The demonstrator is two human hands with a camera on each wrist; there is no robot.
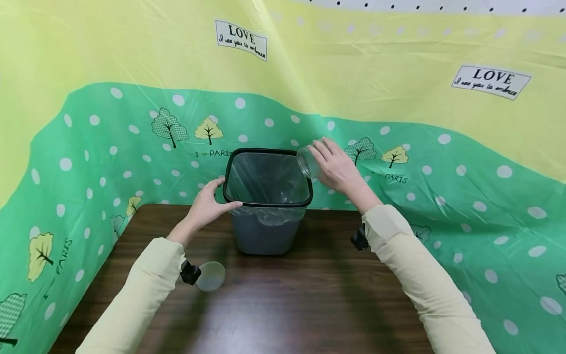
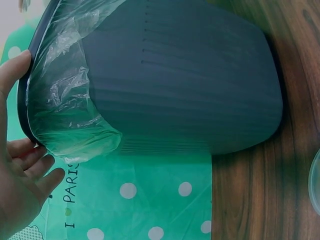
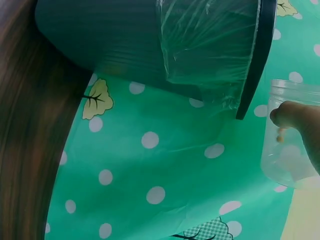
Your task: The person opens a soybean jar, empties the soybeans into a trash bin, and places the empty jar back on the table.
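Observation:
A grey trash can (image 1: 265,238) with a black rim stands on the table, lined with a clear plastic bag (image 1: 270,216) folded over its edge. My left hand (image 1: 205,207) holds the rim at the near left corner, thumb along the front and fingertips at the left side. Above the right side of the rim, my right hand (image 1: 338,169) grips a clear jar (image 3: 275,162). The jar is tilted, its threaded mouth facing the can. Near my left wrist, a round translucent lid (image 1: 211,276) lies flat on the table.
The dark wood table (image 1: 283,305) extends in front of the can. A green and yellow printed curtain (image 1: 420,162) hangs close behind the can and along both sides.

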